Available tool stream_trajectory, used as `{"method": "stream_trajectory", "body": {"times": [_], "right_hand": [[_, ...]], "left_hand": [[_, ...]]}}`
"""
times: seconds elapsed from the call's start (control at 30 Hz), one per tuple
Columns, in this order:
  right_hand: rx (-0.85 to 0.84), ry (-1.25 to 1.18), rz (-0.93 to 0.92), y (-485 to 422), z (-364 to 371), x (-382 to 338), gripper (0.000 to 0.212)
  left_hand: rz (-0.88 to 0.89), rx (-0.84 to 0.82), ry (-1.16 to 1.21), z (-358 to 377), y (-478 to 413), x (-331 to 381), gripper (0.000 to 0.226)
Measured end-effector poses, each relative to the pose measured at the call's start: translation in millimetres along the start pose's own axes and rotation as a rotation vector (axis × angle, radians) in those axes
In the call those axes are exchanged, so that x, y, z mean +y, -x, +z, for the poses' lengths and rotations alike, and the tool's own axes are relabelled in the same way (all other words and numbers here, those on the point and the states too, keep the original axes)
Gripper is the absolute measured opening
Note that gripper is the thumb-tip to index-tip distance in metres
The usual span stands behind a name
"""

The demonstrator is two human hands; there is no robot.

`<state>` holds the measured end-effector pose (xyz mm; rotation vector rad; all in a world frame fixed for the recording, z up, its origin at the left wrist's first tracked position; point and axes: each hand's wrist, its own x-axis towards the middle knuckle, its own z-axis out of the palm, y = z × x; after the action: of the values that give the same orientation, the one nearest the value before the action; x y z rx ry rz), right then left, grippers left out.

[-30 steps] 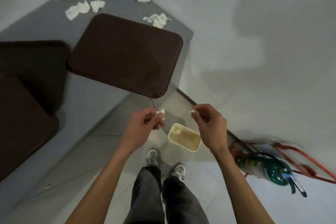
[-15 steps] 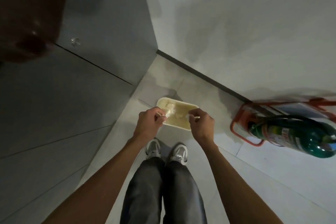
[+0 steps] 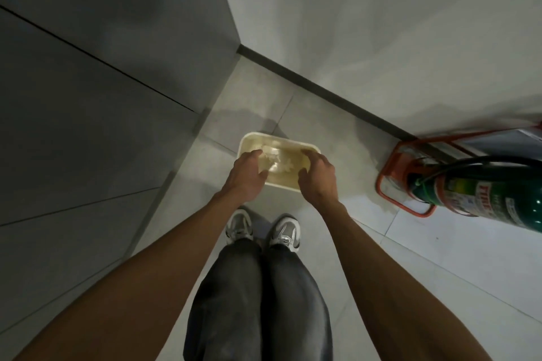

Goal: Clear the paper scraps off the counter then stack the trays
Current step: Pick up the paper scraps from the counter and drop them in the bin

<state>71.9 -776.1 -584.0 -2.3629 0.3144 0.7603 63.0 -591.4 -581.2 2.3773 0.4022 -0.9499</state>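
From the head camera, looking straight down, a cream bin (image 3: 309,147) stands on the pale tiled floor (image 3: 440,258) beside the corner of a grey cabinet (image 3: 102,97) and in front of the person's grey shoes (image 3: 239,226). Both hands hang over the bin's opening. The left hand (image 3: 247,176) is palm down with loosely spread fingers and grasps nothing; the right hand (image 3: 318,177) is likewise released. White paper scraps (image 3: 277,160) lie inside the bin between the two hands, blurred. Well to the right, a green fire extinguisher (image 3: 484,196) sits in a red stand (image 3: 393,184) by the white wall (image 3: 381,23).
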Motion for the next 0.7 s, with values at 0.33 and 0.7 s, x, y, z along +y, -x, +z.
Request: {"method": "stream_trajectory", "body": {"times": [0.33,0.7], "right_hand": [[0.076,-0.039,-0.214,131,-129,-119,0.043],[0.217,-0.115,-0.427,274,-260,-234,0.035]], "left_hand": [[0.119,0.179,0.048,-139,162,63,0.056],[0.199,0.421,0.215,-271,342,106,0.044]]}}
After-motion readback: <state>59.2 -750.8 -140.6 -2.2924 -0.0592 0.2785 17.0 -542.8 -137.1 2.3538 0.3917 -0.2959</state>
